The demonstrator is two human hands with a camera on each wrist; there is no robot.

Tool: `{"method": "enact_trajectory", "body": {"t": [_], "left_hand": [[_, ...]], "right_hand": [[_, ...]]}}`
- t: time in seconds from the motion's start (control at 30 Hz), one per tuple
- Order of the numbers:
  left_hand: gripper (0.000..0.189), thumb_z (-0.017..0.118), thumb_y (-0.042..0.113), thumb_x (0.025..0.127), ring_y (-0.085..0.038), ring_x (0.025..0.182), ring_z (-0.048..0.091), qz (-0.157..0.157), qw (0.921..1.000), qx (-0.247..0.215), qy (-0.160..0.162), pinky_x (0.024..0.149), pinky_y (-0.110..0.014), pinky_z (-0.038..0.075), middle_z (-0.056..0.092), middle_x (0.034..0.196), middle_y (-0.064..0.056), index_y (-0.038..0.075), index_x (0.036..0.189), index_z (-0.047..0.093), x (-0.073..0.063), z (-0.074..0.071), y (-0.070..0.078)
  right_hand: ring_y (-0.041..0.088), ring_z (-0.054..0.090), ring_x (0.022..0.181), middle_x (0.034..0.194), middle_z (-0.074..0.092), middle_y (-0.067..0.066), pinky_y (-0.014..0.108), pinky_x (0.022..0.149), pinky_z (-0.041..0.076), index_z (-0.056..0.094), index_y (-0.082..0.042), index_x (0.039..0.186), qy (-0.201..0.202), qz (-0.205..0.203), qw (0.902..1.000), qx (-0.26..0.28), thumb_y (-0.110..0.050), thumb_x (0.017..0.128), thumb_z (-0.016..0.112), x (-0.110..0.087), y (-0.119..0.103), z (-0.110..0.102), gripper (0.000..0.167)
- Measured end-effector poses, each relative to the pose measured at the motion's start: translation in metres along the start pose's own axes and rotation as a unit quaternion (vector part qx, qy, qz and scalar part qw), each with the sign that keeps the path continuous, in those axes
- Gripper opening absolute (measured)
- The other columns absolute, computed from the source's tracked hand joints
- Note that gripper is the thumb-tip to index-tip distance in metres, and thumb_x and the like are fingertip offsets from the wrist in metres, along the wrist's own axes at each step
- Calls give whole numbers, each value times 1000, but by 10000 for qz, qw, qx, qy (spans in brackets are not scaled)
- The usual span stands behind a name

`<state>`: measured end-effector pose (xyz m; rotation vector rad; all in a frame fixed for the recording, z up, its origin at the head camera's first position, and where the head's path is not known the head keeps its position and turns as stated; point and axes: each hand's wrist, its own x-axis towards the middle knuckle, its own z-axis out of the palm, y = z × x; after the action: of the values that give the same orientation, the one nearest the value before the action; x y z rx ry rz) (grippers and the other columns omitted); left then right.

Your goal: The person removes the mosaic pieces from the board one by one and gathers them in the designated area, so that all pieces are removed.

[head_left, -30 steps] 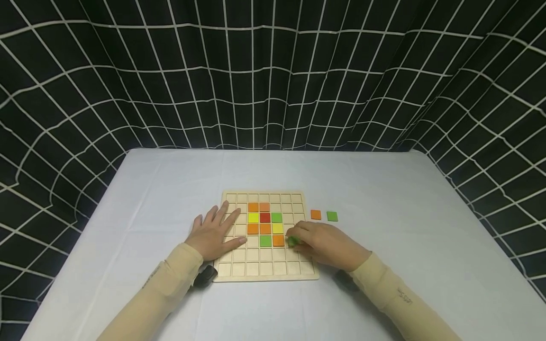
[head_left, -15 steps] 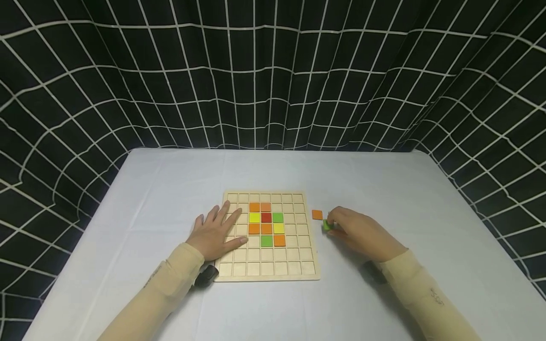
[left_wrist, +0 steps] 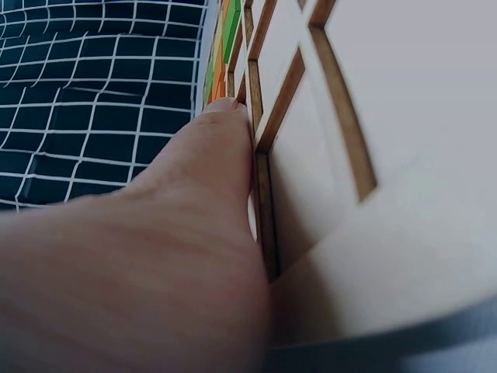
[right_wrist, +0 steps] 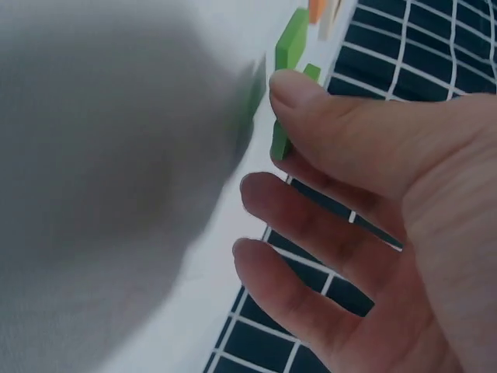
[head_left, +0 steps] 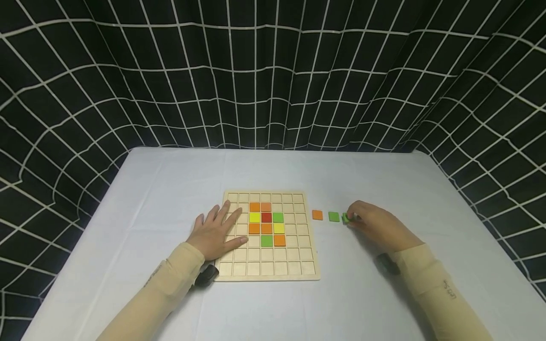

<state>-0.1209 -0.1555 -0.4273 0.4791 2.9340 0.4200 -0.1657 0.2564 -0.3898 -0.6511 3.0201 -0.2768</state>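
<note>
In the head view my left hand (head_left: 215,237) lies with spread, straight fingers on the left side of a wooden grid board (head_left: 294,267). The left wrist view shows its thumb (left_wrist: 210,148) along the board's grooves. My right hand (head_left: 381,227) is off to the board's right, pinching a small square green tile (head_left: 346,218) between thumb and index finger, close to the tabletop. In the right wrist view that tile (right_wrist: 291,40) stands tilted, partly covered by the thumb. Left of it on the table lie another green tile (head_left: 334,216) and an orange tile (head_left: 317,215).
Several coloured tiles sit in the board's middle cells, among them a red tile (head_left: 266,217), a yellow tile (head_left: 254,217) and an orange tile (head_left: 279,240). A white cloth covers the table (head_left: 192,175). Behind it hangs a black curtain (head_left: 273,85) with white grid lines.
My right hand has moved from the board's right part outward to the right, carrying the green tile past the orange and green tiles on the table. The left hand has stayed in place.
</note>
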Motion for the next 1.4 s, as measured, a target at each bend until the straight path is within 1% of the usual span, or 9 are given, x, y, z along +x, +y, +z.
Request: {"method": "enact_trajectory", "body": {"t": [0.07, 0.17, 0.33, 0.67, 0.87, 1.03, 1.13, 1.23, 1.4], "left_hand": [[80, 42, 68, 90, -41, 143, 18, -7, 10000, 5, -8, 107, -68, 18, 10, 161, -13, 23, 153, 24, 0, 0, 0], [80, 42, 68, 90, -42, 143, 19, -12, 10000, 9, -3, 107, -68, 18, 11, 161, -13, 23, 153, 24, 0, 0, 0], [80, 42, 68, 90, -42, 143, 18, -11, 10000, 19, -11, 107, -69, 18, 10, 161, -13, 23, 153, 24, 0, 0, 0], [80, 41, 69, 90, -42, 144, 17, -12, 10000, 46, -22, 107, -69, 17, 9, 161, -13, 24, 154, 22, 1, 1, 0], [80, 42, 68, 90, -42, 143, 18, -10, 10000, 12, -9, 107, -69, 17, 10, 161, -13, 24, 153, 24, 1, 1, 0], [80, 42, 68, 90, -42, 143, 18, 9, 10000, -7, -26, 107, -69, 17, 10, 161, -14, 23, 153, 24, 0, 0, 0], [80, 43, 68, 90, -42, 143, 18, 2, 10000, 14, -15, 107, -69, 18, 10, 161, -13, 23, 153, 24, 1, 0, 0], [80, 42, 69, 90, -42, 143, 18, -13, 10000, 43, -41, 107, -68, 17, 10, 161, -13, 24, 154, 23, 1, 0, 0], [81, 40, 70, 90, -41, 144, 17, -33, 9999, 74, -83, 108, -68, 17, 8, 161, -12, 25, 154, 21, 2, 2, -1]], "right_hand": [[21, 63, 102, 111, 67, 2, 45, 89, 51, 62, -18, 99, -53, 121, 9999, 37, -12, 86, 72, 1, 3, 0, 18], [23, 63, 103, 111, 67, 3, 46, 90, 51, 63, -17, 100, -79, 98, 9999, 60, -10, 87, 70, 2, 8, 0, 17], [22, 63, 101, 108, 68, 4, 44, 88, 51, 63, -14, 99, 24, -158, 9999, 17, -5, 86, 68, 2, 13, 1, 16], [24, 64, 101, 105, 67, 4, 42, 87, 52, 65, -12, 97, 329, -558, 9976, -240, -2, 86, 69, 3, 15, 5, 15], [27, 64, 103, 107, 66, 7, 42, 87, 53, 66, -11, 99, 252, -471, 9980, -333, -3, 86, 69, 2, 12, 4, 15], [25, 64, 102, 107, 66, 5, 42, 87, 53, 67, -12, 102, 283, -377, 9979, -446, -10, 87, 70, 2, -3, -2, 16], [23, 65, 99, 103, 67, 4, 41, 85, 54, 68, -11, 102, 359, -607, 9965, -438, -11, 86, 70, 4, -17, -7, 16], [21, 66, 94, 98, 68, 2, 39, 82, 54, 68, -10, 101, 464, -1009, 9930, -404, -9, 85, 70, 6, -28, -10, 16], [15, 64, 86, 93, 66, -2, 34, 77, 55, 68, -11, 99, 587, -1470, 9864, -455, -9, 85, 71, 16, -40, -11, 14]]}}
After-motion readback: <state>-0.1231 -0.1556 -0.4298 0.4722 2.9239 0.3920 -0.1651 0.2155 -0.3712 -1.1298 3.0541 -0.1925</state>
